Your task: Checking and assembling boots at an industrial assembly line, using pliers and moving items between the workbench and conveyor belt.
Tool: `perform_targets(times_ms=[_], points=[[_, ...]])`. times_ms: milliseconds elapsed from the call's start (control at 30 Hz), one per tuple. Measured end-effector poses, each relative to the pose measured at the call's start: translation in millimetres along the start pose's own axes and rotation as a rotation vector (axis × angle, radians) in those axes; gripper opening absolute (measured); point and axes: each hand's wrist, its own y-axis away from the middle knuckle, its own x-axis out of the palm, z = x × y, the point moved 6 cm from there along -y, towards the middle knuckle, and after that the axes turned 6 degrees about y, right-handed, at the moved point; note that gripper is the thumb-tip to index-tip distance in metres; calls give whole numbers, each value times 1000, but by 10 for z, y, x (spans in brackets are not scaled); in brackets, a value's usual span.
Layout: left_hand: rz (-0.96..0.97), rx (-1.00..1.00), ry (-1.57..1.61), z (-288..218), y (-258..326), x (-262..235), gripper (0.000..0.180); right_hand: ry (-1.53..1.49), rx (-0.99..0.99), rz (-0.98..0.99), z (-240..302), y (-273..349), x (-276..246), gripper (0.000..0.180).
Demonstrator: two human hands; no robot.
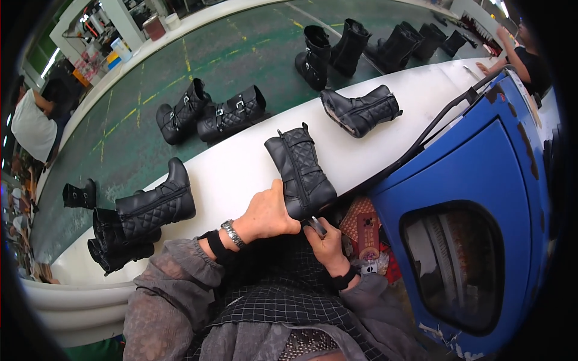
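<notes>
A black quilted ankle boot (299, 165) with a side zipper lies on the white bench in front of me, its toe pointing towards me. My left hand (265, 212) is closed on the boot's toe end, thumb along the side. Close to the toe, my right hand (328, 246) is closed around a small curved metal tool (318, 226); its kind is not clear, as the fingers hide part of it. Left of my hands several similar boots (158, 201) lie piled. Another boot (361, 111) rests on its side farther up the bench.
The white bench (220, 174) runs from lower left to upper right. A blue machine (454, 162) with a dark window stands close on my right. Beyond the bench, buckled boots (233, 113) sit on a green surface (129, 129). Other people (36, 123) are at left and far right.
</notes>
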Motion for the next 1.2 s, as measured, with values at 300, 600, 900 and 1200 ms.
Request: perform_targets(times_ms=[300,600,900,1200], points=[[16,-19,-6,38,-63,-14,60,-137,-115,-80,-137,-89,154,19],[16,0,43,-34,-115,59,57,-231,-139,-247,-350,-124,144,14],[-15,-29,69,-37,-140,27,59,-220,214,275,-222,-39,-155,17],[-19,-31,14,-50,-107,22,61,-95,134,458,109,-40,-287,26]])
